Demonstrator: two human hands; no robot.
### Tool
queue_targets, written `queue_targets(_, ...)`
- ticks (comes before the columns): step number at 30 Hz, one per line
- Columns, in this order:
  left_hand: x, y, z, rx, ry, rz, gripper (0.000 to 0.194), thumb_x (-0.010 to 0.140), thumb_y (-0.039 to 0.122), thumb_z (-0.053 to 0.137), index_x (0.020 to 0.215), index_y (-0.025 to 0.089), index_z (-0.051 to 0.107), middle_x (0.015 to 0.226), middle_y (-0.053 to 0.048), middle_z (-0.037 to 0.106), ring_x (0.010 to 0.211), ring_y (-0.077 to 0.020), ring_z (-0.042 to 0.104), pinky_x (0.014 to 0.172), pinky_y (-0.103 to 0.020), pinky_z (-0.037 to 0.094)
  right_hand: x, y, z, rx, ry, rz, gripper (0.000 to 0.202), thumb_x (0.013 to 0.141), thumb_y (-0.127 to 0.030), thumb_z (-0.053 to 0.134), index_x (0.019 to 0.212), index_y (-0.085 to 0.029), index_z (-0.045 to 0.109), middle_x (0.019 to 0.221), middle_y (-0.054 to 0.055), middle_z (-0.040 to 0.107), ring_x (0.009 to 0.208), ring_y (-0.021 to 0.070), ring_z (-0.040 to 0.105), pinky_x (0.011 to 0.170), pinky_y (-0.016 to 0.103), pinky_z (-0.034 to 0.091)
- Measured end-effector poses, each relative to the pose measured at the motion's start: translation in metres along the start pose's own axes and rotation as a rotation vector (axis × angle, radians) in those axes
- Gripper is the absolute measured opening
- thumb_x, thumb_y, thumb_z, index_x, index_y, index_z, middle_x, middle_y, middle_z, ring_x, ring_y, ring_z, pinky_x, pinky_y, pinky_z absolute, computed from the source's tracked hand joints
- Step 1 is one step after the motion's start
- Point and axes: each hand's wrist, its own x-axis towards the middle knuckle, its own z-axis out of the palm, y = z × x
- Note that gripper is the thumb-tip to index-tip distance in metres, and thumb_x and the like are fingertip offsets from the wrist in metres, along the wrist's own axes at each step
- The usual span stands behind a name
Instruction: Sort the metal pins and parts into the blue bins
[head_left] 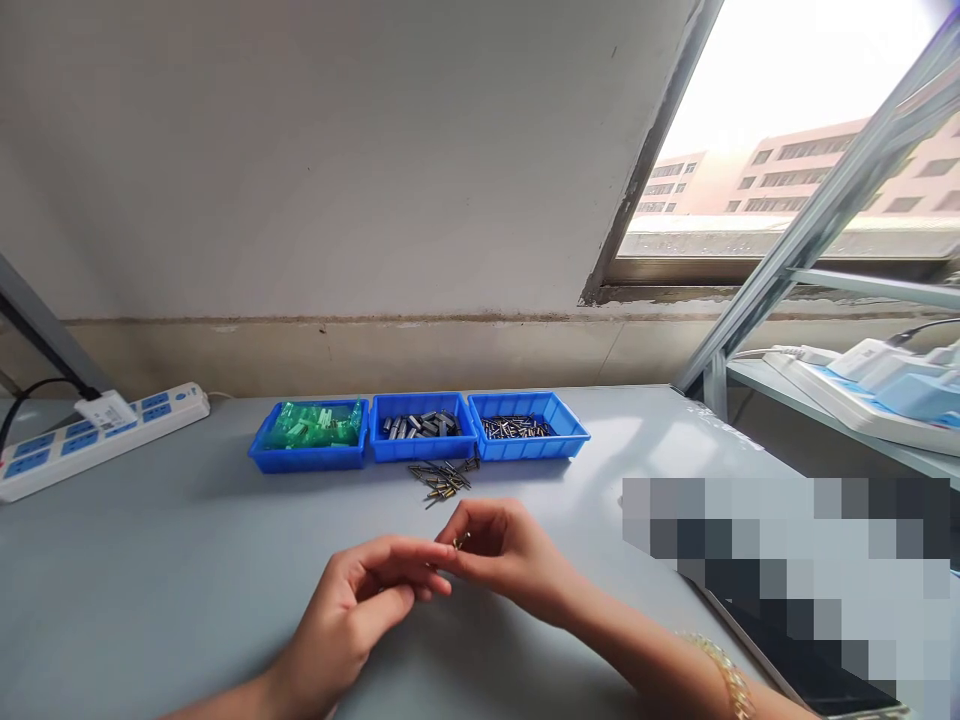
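Observation:
My right hand (502, 550) pinches a small brass-coloured screw (461, 541) between thumb and fingers; its lower part is hidden. Beside it, my left hand (375, 590) has its index finger stretched out to the right fingertips, the other fingers loosely bent and the thumb apart. No object shows in the left hand, though its palm is partly hidden. Just beyond both hands lies a loose pile of dark and brass-coloured screws (444, 482) on the grey table (187, 580).
Behind the pile stand three blue bins in a row: one with a green plastic bag (311, 425), one with metal cylinders (424, 425), one with screws (517, 428). A power strip (105, 440) lies left. At right are a metal frame (716, 385) and a partly blurred dark flat object (780, 630).

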Motion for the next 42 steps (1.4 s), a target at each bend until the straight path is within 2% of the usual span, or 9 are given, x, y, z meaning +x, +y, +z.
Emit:
queue_targets(3, 0.000, 0.001, 0.000, -0.004, 0.022, -0.018, 0.025, 0.072, 0.018, 0.060, 0.090, 0.025, 0.076, 0.088, -0.003, 0.076, 0.090, -0.0219, 0.064, 0.087, -0.032, 0.046, 0.006, -0.002, -0.014, -0.119, 0.111, -0.096, 0.013, 0.072, -0.028, 0.067, 0.071, -0.016, 0.064, 0.069, 0.004, 0.070, 0.063, 0.0146, 0.065, 0.060, 0.027, 0.053)
queue_targets(7, -0.001, 0.001, 0.001, 0.032, 0.030, -0.034, 0.025, 0.071, 0.020, 0.060, 0.090, 0.024, 0.076, 0.091, -0.004, 0.075, 0.089, -0.0221, 0.063, 0.086, -0.032, 0.046, 0.017, -0.006, -0.053, -0.620, 0.554, -0.354, 0.017, 0.080, -0.031, 0.058, 0.079, -0.018, 0.070, 0.076, 0.005, 0.071, 0.070, 0.0167, 0.067, 0.065, 0.030, 0.056)
queue_targets(12, -0.001, 0.003, 0.002, 0.044, 0.043, -0.038, 0.022, 0.069, 0.021, 0.062, 0.086, 0.023, 0.076, 0.089, -0.004, 0.074, 0.085, -0.0216, 0.063, 0.083, -0.032, 0.047, 0.025, -0.004, -0.089, -0.837, 0.777, -0.339, 0.025, 0.080, -0.027, 0.057, 0.098, -0.015, 0.068, 0.093, 0.012, 0.067, 0.066, 0.0187, 0.062, 0.064, 0.037, 0.053)
queue_targets(14, -0.001, 0.005, 0.003, 0.043, 0.049, -0.038, 0.022, 0.067, 0.021, 0.062, 0.085, 0.022, 0.076, 0.086, -0.004, 0.074, 0.083, -0.0215, 0.063, 0.082, -0.031, 0.047, 0.025, -0.001, -0.088, -0.909, 0.735, -0.342, 0.022, 0.080, -0.022, 0.056, 0.097, -0.017, 0.068, 0.094, 0.011, 0.066, 0.067, 0.0183, 0.061, 0.064, 0.035, 0.052)
queue_targets(18, -0.001, 0.007, 0.005, 0.042, 0.044, -0.028, 0.023, 0.066, 0.021, 0.063, 0.084, 0.021, 0.076, 0.087, -0.004, 0.074, 0.081, -0.0209, 0.064, 0.081, -0.031, 0.048, 0.025, 0.007, -0.069, -1.017, 0.474, -0.328, 0.017, 0.080, -0.015, 0.054, 0.083, -0.021, 0.069, 0.074, 0.002, 0.065, 0.060, 0.0140, 0.058, 0.060, 0.027, 0.049)
queue_targets(22, -0.001, 0.004, 0.003, 0.049, 0.051, -0.028, 0.021, 0.067, 0.021, 0.062, 0.083, 0.021, 0.076, 0.087, -0.004, 0.074, 0.081, -0.0208, 0.064, 0.081, -0.031, 0.047, 0.026, 0.015, -0.055, -1.098, 0.329, -0.264, 0.022, 0.083, -0.011, 0.052, 0.093, -0.021, 0.069, 0.080, 0.003, 0.066, 0.067, 0.0151, 0.062, 0.063, 0.027, 0.048)
queue_targets(30, 0.001, 0.002, 0.002, 0.083, 0.049, -0.020, 0.020, 0.068, 0.021, 0.061, 0.082, 0.021, 0.075, 0.077, -0.003, 0.072, 0.080, -0.0207, 0.063, 0.078, -0.029, 0.046, 0.025, 0.015, -0.054, -1.191, 0.293, -0.137, 0.018, 0.086, -0.014, 0.050, 0.084, -0.019, 0.067, 0.080, 0.004, 0.062, 0.068, 0.0161, 0.060, 0.062, 0.027, 0.045)
queue_targets(36, 0.000, 0.006, 0.003, 0.106, 0.058, -0.041, 0.020, 0.067, 0.022, 0.061, 0.081, 0.021, 0.075, 0.075, -0.003, 0.071, 0.080, -0.0210, 0.062, 0.078, -0.030, 0.045, 0.025, 0.013, -0.049, -1.161, 0.275, -0.111, 0.018, 0.085, -0.012, 0.051, 0.090, -0.020, 0.067, 0.086, 0.005, 0.062, 0.074, 0.0169, 0.059, 0.066, 0.028, 0.044)
queue_targets(42, -0.001, -0.002, -0.001, 0.113, 0.052, -0.018, 0.019, 0.069, 0.021, 0.060, 0.082, 0.021, 0.074, 0.075, -0.003, 0.071, 0.081, -0.0209, 0.063, 0.079, -0.029, 0.046, 0.022, 0.007, -0.052, -1.049, 0.333, -0.088, 0.017, 0.074, -0.005, 0.052, 0.071, -0.017, 0.063, 0.074, 0.004, 0.059, 0.064, 0.0165, 0.056, 0.058, 0.029, 0.039)
